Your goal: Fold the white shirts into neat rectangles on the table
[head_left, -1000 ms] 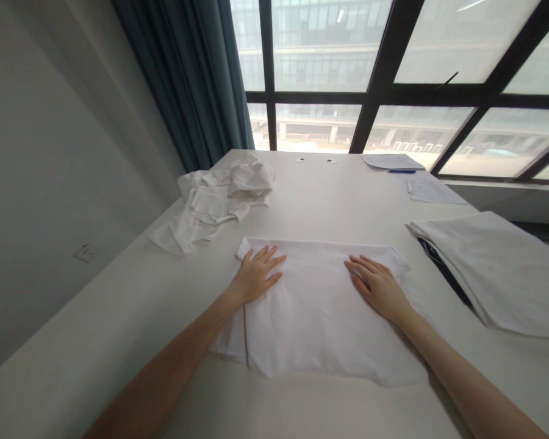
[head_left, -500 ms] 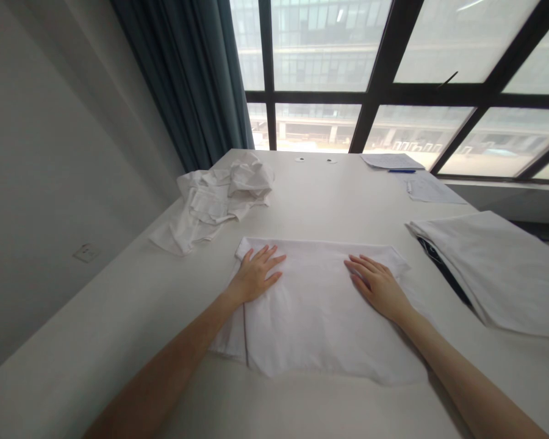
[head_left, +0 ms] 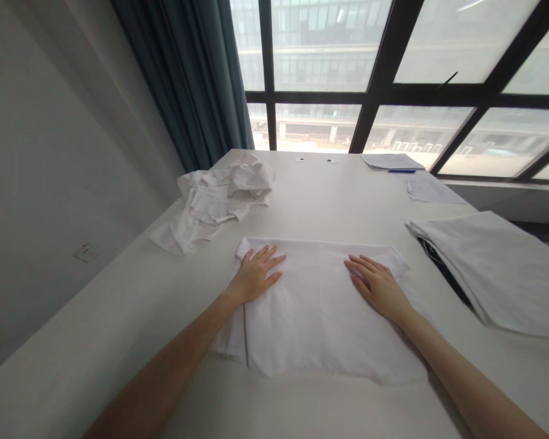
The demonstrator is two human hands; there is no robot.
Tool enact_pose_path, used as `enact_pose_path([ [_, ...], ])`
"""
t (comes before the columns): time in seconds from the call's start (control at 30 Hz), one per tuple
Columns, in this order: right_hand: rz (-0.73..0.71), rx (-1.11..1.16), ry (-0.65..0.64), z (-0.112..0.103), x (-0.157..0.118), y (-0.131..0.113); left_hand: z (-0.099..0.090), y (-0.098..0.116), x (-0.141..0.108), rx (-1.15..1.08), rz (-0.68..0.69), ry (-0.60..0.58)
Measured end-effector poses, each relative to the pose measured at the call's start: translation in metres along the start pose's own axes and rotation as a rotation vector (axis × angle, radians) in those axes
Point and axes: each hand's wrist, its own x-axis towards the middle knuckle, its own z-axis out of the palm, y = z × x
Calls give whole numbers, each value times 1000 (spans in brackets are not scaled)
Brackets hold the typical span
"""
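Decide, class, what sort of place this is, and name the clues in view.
Probably an upper-floor office or workroom: tall black-framed windows face a neighbouring building, and papers and a blue pen lie on the long white table.

White cloth (head_left: 315, 317) — matt, softly creased; table top (head_left: 320, 201) smooth, matt; paper sheet (head_left: 432, 191) — thin, matt.

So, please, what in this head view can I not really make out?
All in the head view:
The left hand and right hand hide the flat white cloth under them.
Its own folds hide what the crumpled white cloth is.
The papers are too small to read.
The folded white stack hides most of the dark layer under it.
The bottom edge cuts off both arms.
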Motion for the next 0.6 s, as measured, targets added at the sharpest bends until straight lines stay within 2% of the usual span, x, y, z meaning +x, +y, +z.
enact_pose_path([
  [0.6, -7, 12, 23, 0, 0, 0, 1, -1, 0, 0, 7, 11],
])
